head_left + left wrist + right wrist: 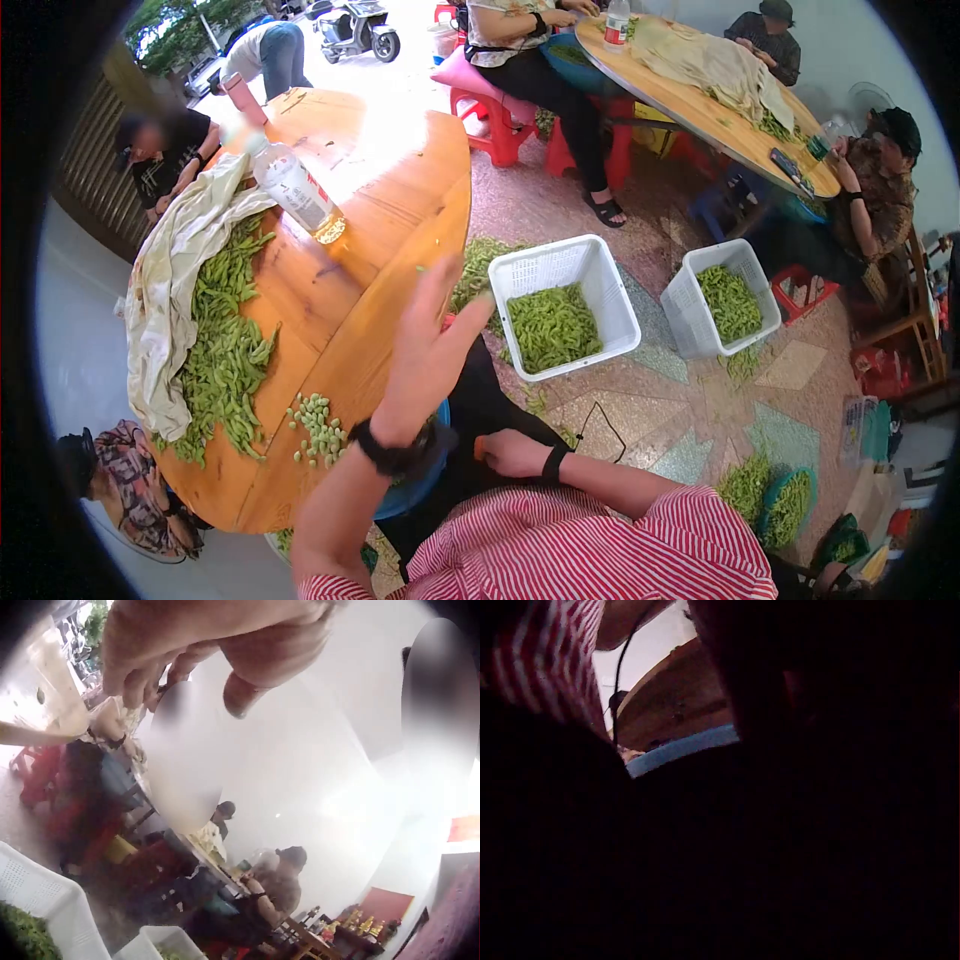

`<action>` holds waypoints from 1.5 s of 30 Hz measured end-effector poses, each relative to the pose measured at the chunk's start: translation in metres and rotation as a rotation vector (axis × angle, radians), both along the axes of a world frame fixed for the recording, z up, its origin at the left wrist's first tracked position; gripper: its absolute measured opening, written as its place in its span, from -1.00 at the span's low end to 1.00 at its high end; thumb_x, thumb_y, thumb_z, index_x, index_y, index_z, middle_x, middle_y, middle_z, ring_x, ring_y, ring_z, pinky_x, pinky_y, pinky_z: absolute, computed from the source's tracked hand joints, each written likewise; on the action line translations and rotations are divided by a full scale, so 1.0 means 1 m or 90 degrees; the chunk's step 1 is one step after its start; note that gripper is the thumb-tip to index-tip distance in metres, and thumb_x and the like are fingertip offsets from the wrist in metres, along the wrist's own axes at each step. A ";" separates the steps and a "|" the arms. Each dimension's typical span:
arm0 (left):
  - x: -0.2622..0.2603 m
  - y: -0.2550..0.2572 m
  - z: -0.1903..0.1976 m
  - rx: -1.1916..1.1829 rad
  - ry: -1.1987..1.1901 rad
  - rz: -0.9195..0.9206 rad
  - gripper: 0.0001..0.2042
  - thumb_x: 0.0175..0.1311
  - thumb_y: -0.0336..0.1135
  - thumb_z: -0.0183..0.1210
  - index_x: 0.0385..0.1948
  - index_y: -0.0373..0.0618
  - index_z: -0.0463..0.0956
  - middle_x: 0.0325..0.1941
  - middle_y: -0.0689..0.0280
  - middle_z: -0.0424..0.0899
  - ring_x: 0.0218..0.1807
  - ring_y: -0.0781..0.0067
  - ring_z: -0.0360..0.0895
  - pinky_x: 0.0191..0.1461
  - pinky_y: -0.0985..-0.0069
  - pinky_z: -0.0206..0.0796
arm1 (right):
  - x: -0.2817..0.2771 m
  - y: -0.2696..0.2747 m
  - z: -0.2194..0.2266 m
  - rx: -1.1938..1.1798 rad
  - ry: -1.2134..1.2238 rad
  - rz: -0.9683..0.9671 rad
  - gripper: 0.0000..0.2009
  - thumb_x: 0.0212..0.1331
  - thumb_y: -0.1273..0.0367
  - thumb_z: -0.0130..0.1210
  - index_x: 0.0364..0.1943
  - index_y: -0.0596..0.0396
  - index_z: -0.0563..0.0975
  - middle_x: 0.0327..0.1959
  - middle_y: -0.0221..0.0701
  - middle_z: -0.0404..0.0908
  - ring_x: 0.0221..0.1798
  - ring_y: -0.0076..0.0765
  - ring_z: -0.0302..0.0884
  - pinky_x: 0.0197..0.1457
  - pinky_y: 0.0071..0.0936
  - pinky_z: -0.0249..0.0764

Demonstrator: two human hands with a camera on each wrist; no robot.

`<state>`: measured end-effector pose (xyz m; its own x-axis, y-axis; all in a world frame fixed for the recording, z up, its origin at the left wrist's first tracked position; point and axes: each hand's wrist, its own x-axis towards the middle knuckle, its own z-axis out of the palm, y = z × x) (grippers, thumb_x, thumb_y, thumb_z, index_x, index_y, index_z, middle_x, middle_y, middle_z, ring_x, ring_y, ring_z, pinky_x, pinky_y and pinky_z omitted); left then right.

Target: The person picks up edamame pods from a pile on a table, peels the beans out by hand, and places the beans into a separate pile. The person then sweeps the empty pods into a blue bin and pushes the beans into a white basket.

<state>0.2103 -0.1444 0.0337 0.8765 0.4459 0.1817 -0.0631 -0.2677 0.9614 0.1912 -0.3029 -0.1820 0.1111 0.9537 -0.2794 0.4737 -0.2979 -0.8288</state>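
My left hand (425, 345) is raised over the near edge of the wooden table (330, 400), fingers extended and thumb apart. In the left wrist view the same hand (225, 652) fills the top, with nothing seen in its grasp. Shelled green beans (320, 430) lie in a small pile beside the left wrist. A larger heap of green bean pods (225, 350) lies farther in. My right hand (515, 453) rests low at my dark trousers, a small orange patch at its fingertips; I cannot tell whether it holds this. Behind the left wrist, a blue basin (425, 480) is partly hidden.
A cream cloth (165, 310) partly covers the pods, near a plastic bottle (295, 190). Two white baskets of pods, one near (620, 330) and one farther (690, 320), stand on the floor. People sit around both tables. Loose pods (480, 270) lie beside the near basket.
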 end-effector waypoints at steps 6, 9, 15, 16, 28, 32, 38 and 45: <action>-0.103 -0.009 0.009 0.061 0.053 0.054 -0.74 0.20 -0.48 0.15 -0.07 -0.33 0.47 -0.06 0.14 0.60 0.03 0.33 0.53 0.11 0.42 0.32 | 0.015 -0.001 0.007 0.081 0.078 -0.047 -0.86 0.19 0.43 0.01 -0.21 0.07 0.55 -0.35 -0.17 0.63 -0.25 -0.02 0.61 -0.13 -0.23 0.49; -0.149 -0.009 -0.003 0.165 0.068 0.175 -0.80 0.19 -0.53 0.13 -0.15 -0.31 0.50 -0.16 0.18 0.62 -0.08 0.34 0.57 0.02 0.45 0.37 | 0.007 0.002 0.008 0.055 0.028 -0.036 -0.85 0.23 0.38 0.01 -0.21 0.09 0.55 -0.36 -0.14 0.63 -0.25 0.03 0.60 -0.14 -0.18 0.49; -0.220 -0.005 -0.030 0.169 0.112 0.391 -0.86 0.22 -0.57 0.10 -0.21 -0.31 0.53 -0.25 0.22 0.64 -0.16 0.39 0.58 -0.08 0.53 0.40 | 0.003 0.007 -0.005 0.021 -0.039 -0.074 -0.83 0.21 0.38 -0.01 -0.20 0.12 0.53 -0.35 -0.05 0.62 -0.22 0.12 0.58 -0.13 -0.07 0.47; -0.229 -0.005 -0.037 0.147 0.099 0.422 -0.88 0.23 -0.57 0.10 -0.23 -0.32 0.54 -0.28 0.22 0.64 -0.18 0.40 0.59 -0.10 0.54 0.40 | 0.002 0.007 -0.005 0.018 -0.046 -0.064 -0.82 0.19 0.40 -0.04 -0.20 0.13 0.53 -0.36 -0.02 0.61 -0.22 0.15 0.57 -0.14 -0.02 0.46; -0.252 -0.039 -0.066 0.130 0.097 0.382 -0.91 0.22 -0.49 0.17 -0.29 -0.29 0.57 -0.34 0.14 0.66 -0.32 0.32 0.61 -0.20 0.51 0.42 | -0.018 0.018 -0.026 -0.015 -0.237 0.001 -0.84 0.14 0.38 -0.05 -0.28 0.05 0.54 -0.38 -0.08 0.64 -0.25 0.15 0.60 -0.19 0.01 0.49; -0.265 -0.040 -0.074 0.117 0.106 0.333 -0.84 0.23 -0.43 0.19 -0.20 -0.27 0.57 -0.26 0.09 0.66 -0.25 0.15 0.64 -0.18 0.43 0.45 | -0.015 0.021 -0.031 -0.040 -0.274 0.022 -0.88 0.14 0.37 0.01 -0.30 0.03 0.55 -0.39 -0.08 0.64 -0.27 0.12 0.60 -0.18 -0.02 0.50; -0.276 -0.036 -0.078 0.152 0.054 0.413 -0.86 0.23 -0.45 0.20 -0.25 -0.31 0.57 -0.31 0.12 0.66 -0.29 0.27 0.64 -0.21 0.48 0.43 | -0.012 0.033 -0.021 -0.062 -0.300 0.055 -0.83 0.16 0.35 -0.01 -0.27 0.00 0.61 -0.38 -0.07 0.65 -0.23 0.12 0.61 -0.11 -0.02 0.50; -0.289 -0.028 -0.064 0.168 0.057 0.473 -0.85 0.22 -0.45 0.20 -0.23 -0.31 0.57 -0.29 0.13 0.68 -0.28 0.27 0.65 -0.19 0.49 0.44 | -0.015 0.031 -0.022 -0.048 -0.304 0.052 -0.83 0.15 0.36 0.00 -0.28 -0.01 0.63 -0.36 -0.10 0.66 -0.23 0.09 0.62 -0.13 -0.05 0.51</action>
<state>-0.0787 -0.1727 -0.0303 0.3830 0.8718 0.3054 0.2957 -0.4290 0.8536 0.1761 -0.2718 -0.2043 0.1691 0.9436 -0.2848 0.8202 -0.2949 -0.4902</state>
